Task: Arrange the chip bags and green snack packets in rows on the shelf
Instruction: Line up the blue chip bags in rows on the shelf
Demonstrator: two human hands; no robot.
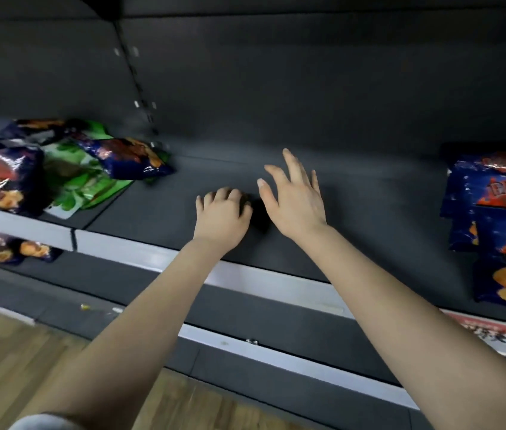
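Dark shelf (pixel 369 187): left hand (pixel 222 212) curled, right hand (pixel 295 197) spread, both empty; heaped chip bags (pixel 0 178) at the edge could slip.

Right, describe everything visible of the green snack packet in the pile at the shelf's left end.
The green snack packet lies flat near the front edge of the dark shelf. It looks like glossy plastic film, bright green with a leafy print and a white lower corner. The lettering is blurred. One blue chip bag lies across its upper right, and a second blue chip bag sits at its left side. Neither the left hand nor the right hand touches it.
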